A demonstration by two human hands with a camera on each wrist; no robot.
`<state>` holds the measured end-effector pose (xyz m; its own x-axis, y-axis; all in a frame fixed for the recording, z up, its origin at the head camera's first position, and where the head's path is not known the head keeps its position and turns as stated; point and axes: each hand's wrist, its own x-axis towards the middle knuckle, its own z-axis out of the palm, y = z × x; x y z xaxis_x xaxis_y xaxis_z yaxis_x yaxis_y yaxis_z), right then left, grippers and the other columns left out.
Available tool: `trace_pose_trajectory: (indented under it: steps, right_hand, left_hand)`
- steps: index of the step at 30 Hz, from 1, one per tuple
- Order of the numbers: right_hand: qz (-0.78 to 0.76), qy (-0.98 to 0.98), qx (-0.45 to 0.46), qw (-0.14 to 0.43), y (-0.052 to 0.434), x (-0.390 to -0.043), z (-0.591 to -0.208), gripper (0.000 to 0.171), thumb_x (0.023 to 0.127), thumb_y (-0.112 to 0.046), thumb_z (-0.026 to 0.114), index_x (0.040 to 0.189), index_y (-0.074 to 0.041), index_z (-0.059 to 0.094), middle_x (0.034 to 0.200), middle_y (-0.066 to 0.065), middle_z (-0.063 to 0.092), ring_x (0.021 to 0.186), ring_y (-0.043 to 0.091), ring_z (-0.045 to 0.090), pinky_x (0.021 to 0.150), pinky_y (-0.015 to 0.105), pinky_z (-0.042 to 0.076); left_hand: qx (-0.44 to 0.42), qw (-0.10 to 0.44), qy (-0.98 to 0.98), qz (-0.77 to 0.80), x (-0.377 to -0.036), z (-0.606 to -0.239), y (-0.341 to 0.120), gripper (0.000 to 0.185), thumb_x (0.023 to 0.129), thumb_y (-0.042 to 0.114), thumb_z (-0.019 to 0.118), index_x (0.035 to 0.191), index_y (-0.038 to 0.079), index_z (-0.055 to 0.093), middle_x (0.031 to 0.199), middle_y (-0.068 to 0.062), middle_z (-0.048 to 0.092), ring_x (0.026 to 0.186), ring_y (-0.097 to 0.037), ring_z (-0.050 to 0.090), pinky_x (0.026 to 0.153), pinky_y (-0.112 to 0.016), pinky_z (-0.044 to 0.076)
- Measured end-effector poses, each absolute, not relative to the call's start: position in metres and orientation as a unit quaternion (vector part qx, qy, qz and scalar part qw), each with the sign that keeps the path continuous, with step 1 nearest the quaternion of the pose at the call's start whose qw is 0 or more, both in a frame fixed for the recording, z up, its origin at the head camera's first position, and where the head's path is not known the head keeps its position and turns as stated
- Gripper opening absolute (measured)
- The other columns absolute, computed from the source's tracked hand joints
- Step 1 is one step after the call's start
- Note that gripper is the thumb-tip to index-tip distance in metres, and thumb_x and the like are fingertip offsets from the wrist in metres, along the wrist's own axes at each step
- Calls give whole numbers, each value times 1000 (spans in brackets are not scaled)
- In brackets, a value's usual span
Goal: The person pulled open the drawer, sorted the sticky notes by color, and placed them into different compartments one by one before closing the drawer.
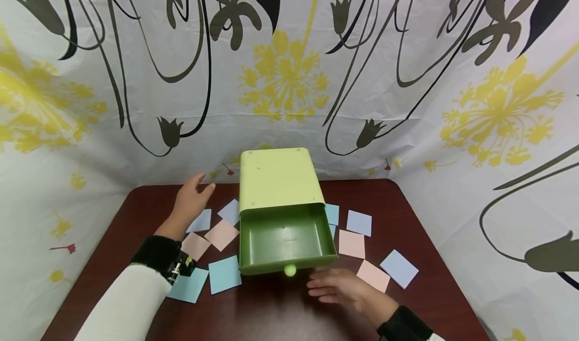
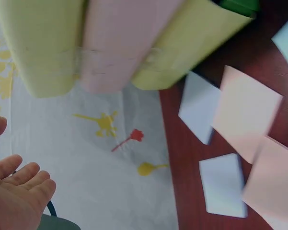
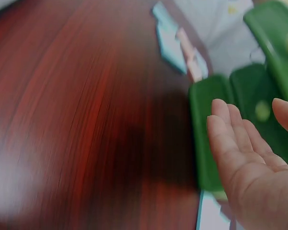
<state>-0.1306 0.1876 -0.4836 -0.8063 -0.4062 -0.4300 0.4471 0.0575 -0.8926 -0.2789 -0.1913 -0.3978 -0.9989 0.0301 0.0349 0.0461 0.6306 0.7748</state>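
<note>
A small stacked drawer cabinet (image 1: 280, 178) with a pale yellow-green top stands mid-table. Its top green drawer (image 1: 285, 238) is pulled out toward me, with a round light-green knob (image 1: 290, 269) on the front. The right wrist view shows lower green drawer fronts (image 3: 213, 129) beneath it. My left hand (image 1: 192, 200) hovers left of the cabinet, apart from it, thumb spread from the relaxed fingers. In the left wrist view the cabinet's side shows yellow and pink tiers (image 2: 117, 48) joined with clear tape. My right hand (image 1: 339, 286) is held just right of the knob, fingers extended, holding nothing.
Square paper notes lie on the dark red-brown table (image 1: 280, 316). Left of the cabinet are pink notes (image 1: 222, 234), teal notes (image 1: 224, 274) and pale blue ones. More pink (image 1: 351, 243), blue (image 1: 399, 268) and teal ones lie right. Floral-patterned fabric (image 1: 280, 130) hangs around the table.
</note>
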Motion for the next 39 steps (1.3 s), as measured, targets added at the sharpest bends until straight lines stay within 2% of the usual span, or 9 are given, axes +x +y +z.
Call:
trace_pose_trajectory:
  steps: [7, 17, 21, 26, 33, 39]
  right_hand:
    - [-674, 684, 55, 274, 232, -142, -493, 47, 94, -14, 60, 129, 16, 48, 115, 19, 67, 104, 27, 66, 91, 41, 52]
    - [-618, 763, 135, 135, 270, -161, -491, 47, 98, -13, 55, 134, 16, 43, 125, 28, 59, 117, 40, 58, 96, 49, 48]
    - [-555, 816, 135, 90, 283, -164, -493, 47, 98, -15, 56, 134, 13, 45, 127, 28, 57, 118, 40, 56, 96, 47, 49]
    - [-411, 906, 92, 39, 293, -161, -499, 47, 93, -14, 63, 131, 11, 51, 124, 30, 57, 113, 43, 56, 87, 47, 52]
    - [-334, 941, 51, 36, 296, -155, -512, 53, 89, -12, 67, 131, 14, 48, 127, 35, 53, 114, 47, 54, 84, 49, 53]
    - [-291, 956, 20, 45, 296, -150, -523, 61, 84, -12, 73, 131, 17, 47, 129, 36, 50, 119, 51, 48, 93, 57, 45]
  left_hand:
    - [-30, 14, -912, -408, -251, -419, -191, 60, 101, 25, 49, 150, -1, 26, 153, -26, 25, 141, -45, 22, 110, -61, 25]
    - [-10, 12, -907, -420, -205, -462, -188, 54, 101, 20, 50, 147, -2, 32, 151, -26, 29, 137, -45, 29, 107, -61, 31]
    - [-14, 11, -911, -412, -188, -478, -184, 54, 99, 18, 52, 145, -5, 35, 148, -28, 34, 137, -45, 29, 108, -61, 30]
    - [-35, 20, -921, -388, -175, -493, -173, 52, 97, 16, 56, 142, -5, 41, 143, -28, 41, 133, -45, 37, 104, -59, 35]
    - [-59, 15, -928, -368, -161, -514, -152, 53, 94, 15, 61, 139, -6, 44, 140, -26, 46, 131, -42, 43, 104, -56, 38]
    - [-82, 13, -931, -356, -149, -526, -134, 49, 91, 16, 65, 136, 2, 51, 134, -16, 54, 126, -36, 49, 102, -54, 41]
